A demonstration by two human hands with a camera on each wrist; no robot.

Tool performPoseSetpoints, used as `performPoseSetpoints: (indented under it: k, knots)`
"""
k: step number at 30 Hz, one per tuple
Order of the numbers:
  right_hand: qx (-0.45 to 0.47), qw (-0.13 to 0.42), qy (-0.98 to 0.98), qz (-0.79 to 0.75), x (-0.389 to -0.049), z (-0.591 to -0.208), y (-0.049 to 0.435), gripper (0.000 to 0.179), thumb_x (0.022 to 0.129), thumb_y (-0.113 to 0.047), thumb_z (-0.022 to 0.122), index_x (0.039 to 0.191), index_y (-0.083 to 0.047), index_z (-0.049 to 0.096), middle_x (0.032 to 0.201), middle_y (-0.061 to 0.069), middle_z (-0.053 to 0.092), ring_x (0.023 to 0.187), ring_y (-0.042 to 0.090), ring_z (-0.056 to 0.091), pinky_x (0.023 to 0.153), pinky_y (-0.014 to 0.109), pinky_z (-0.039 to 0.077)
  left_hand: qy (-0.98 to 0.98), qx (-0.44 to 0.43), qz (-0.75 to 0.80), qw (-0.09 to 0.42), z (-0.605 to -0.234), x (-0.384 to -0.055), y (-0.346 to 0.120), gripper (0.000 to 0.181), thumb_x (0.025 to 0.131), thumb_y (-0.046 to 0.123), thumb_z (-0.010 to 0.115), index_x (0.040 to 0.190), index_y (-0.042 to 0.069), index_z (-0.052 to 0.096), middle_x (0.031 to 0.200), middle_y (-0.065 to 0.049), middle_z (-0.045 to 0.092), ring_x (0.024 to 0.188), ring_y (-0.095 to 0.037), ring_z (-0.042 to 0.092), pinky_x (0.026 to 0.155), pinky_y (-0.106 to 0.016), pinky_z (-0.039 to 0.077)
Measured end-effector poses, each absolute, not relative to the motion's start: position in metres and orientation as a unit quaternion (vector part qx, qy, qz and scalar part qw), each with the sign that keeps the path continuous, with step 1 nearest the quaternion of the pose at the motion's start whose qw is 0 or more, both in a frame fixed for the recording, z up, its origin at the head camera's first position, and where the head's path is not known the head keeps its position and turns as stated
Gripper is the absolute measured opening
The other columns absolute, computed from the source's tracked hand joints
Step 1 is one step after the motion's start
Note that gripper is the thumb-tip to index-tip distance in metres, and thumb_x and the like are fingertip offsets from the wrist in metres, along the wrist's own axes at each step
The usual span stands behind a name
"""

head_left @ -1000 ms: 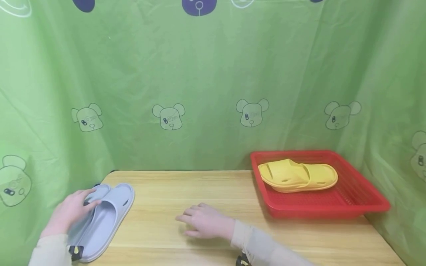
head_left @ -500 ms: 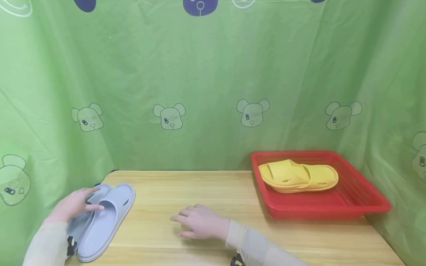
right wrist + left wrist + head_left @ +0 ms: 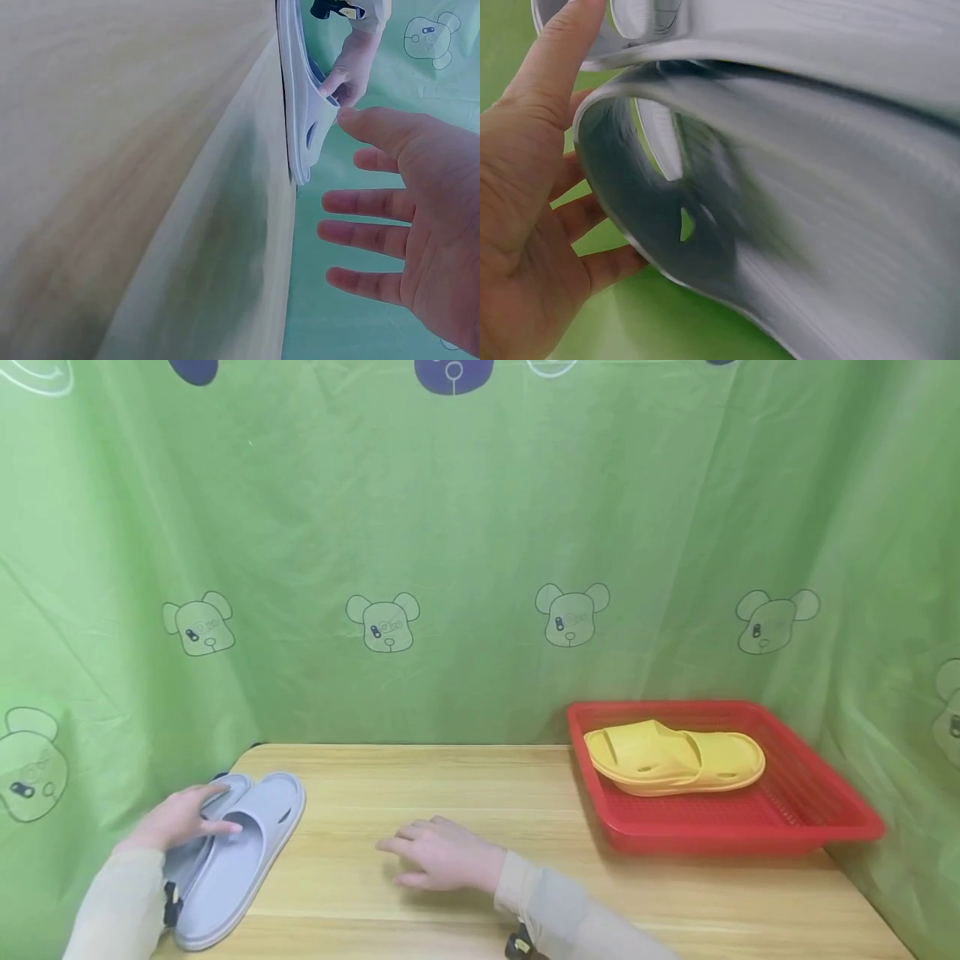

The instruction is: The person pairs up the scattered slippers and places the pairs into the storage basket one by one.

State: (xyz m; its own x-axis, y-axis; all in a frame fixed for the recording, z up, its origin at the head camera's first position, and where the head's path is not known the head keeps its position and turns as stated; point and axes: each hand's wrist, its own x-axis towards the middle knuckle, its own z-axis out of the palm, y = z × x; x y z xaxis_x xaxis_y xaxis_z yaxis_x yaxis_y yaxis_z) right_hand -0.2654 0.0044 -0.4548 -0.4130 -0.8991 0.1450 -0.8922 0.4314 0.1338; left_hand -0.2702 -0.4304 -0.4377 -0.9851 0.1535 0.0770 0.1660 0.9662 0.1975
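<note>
A pair of grey-blue slippers [image 3: 228, 893] stands side by side at the table's left end, toes toward the back. My left hand [image 3: 171, 821] grips the pair at the straps. Its thumb dips into the opening of the right-hand slipper. Close up in the left wrist view, the fingers [image 3: 615, 264] reach round the outer side of the other slipper [image 3: 619, 161], whose sole stands tilted. My right hand [image 3: 442, 856] hovers over the middle of the table, fingers spread and holding nothing; the right wrist view shows its loose fingers [image 3: 367, 238] apart from the slippers.
A red plastic basket [image 3: 720, 837] stands at the table's right, with yellow slippers [image 3: 671, 758] lying in it. The wooden table [image 3: 420, 777] is bordered by a green curtain [image 3: 480, 527] printed with bear heads.
My left hand has shifted slightly right, with its thumb lower into the slipper's opening. My right hand has drifted a little left. The slippers have hardly moved.
</note>
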Motion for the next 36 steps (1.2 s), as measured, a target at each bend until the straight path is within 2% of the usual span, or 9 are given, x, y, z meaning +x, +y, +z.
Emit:
performPoseSetpoints:
  k: [7, 14, 26, 36]
  knots:
    - [0.527, 0.086, -0.846, -0.003, -0.272, -0.461, -0.001, 0.053, 0.095, -0.048, 0.054, 0.142, -0.024, 0.047, 0.124, -0.004, 0.066, 0.110, 0.011, 0.064, 0.089, 0.028, 0.054, -0.991, -0.078, -0.105, 0.030, -0.441, -0.273, -0.424, 0.097, 0.069, 0.058, 0.077, 0.136, -0.006, 0.048, 0.134, -0.040, 0.046, 0.118, -0.061, 0.046, 0.094, -0.072, 0.039]
    - [0.525, 0.085, -0.847, 0.011, -0.281, -0.468, -0.013, 0.054, 0.095, -0.049, 0.054, 0.143, -0.024, 0.047, 0.123, -0.004, 0.066, 0.108, 0.011, 0.064, 0.087, 0.026, 0.055, -0.990, -0.082, -0.113, 0.022, -0.440, -0.275, -0.419, 0.094, 0.070, 0.058, 0.077, 0.134, -0.006, 0.051, 0.131, -0.039, 0.050, 0.117, -0.058, 0.049, 0.094, -0.069, 0.041]
    - [0.502, 0.053, -0.862, 0.056, -0.291, -0.468, -0.051, 0.059, 0.095, -0.056, 0.050, 0.145, -0.025, 0.045, 0.131, -0.002, 0.061, 0.116, 0.012, 0.060, 0.099, 0.028, 0.051, -0.989, -0.087, -0.116, -0.014, -0.435, -0.277, -0.415, 0.097, 0.070, 0.056, 0.078, 0.138, -0.005, 0.046, 0.134, -0.038, 0.049, 0.114, -0.059, 0.051, 0.090, -0.069, 0.044]
    - [0.487, 0.035, -0.868, 0.090, -0.296, -0.470, -0.080, 0.064, 0.095, -0.058, 0.049, 0.147, -0.023, 0.041, 0.137, 0.001, 0.057, 0.120, 0.015, 0.057, 0.100, 0.029, 0.050, -0.989, -0.094, -0.112, -0.031, -0.432, -0.280, -0.410, 0.097, 0.072, 0.056, 0.077, 0.140, -0.005, 0.044, 0.134, -0.038, 0.049, 0.114, -0.059, 0.051, 0.090, -0.068, 0.044]
